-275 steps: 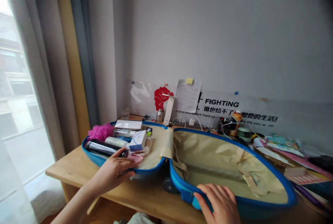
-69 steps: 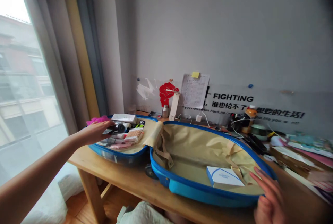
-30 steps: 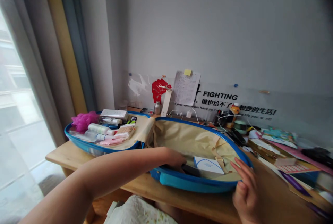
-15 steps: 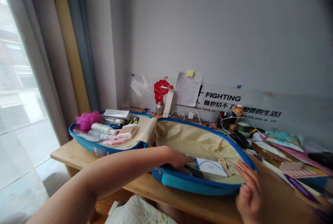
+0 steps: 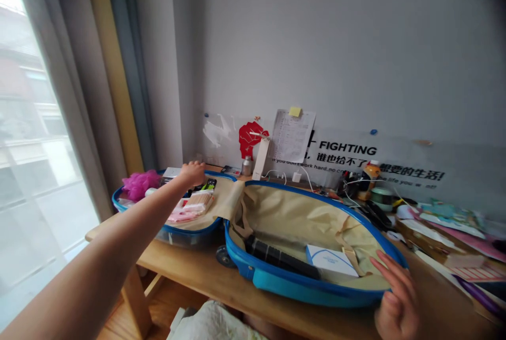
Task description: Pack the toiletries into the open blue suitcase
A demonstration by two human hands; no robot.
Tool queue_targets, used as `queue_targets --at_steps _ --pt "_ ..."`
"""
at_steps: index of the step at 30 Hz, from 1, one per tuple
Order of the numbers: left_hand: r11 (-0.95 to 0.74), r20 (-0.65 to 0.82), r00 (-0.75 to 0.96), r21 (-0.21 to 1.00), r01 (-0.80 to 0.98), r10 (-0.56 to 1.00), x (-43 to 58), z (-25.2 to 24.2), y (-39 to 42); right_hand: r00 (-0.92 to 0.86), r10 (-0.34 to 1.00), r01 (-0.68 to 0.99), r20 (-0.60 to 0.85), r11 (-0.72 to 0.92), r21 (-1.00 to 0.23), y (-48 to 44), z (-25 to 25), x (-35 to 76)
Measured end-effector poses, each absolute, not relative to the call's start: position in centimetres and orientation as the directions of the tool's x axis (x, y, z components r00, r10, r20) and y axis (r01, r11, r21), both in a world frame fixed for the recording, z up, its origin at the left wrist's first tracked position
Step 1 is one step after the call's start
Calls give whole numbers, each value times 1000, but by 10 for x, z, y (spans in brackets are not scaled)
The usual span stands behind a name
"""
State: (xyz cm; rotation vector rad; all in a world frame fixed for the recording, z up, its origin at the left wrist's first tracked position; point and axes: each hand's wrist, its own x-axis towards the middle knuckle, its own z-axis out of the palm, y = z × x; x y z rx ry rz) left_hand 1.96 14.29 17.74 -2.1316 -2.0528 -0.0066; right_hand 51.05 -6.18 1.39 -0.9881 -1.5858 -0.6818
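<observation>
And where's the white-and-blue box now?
In the head view, the white-and-blue box lies in the suitcase's right half, between the black cylinder and the right hand.

I'm at a wooden desk (image 5: 190,271) in what looks like a room in a home, with long curtains (image 5: 71,55) beside a bright window (image 5: 31,113) and wooden flooring (image 5: 114,327) below. The grey wall (image 5: 336,39) facing me carries a strip lettered FIGHTING (image 5: 348,147) and a sheet of paper (image 5: 292,137), above everyday desktop clutter (image 5: 446,221).

One suitcase (image 5: 308,295), one magenta bath puff (image 5: 141,185), one swab pack (image 5: 198,201), one black item (image 5: 280,258), one blue-and-white box (image 5: 331,261)
</observation>
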Motion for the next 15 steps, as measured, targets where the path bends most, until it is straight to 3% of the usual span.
queue_targets --at_steps 4,15 --pt "29 87 -17 -136 990 996 -13 165 153 -39 241 875 970 476 -83 -61 12 510" --pt "-12 3 12 -159 987 1000 -8 162 175 -83 250 882 965 468 -46 -64 12 514"
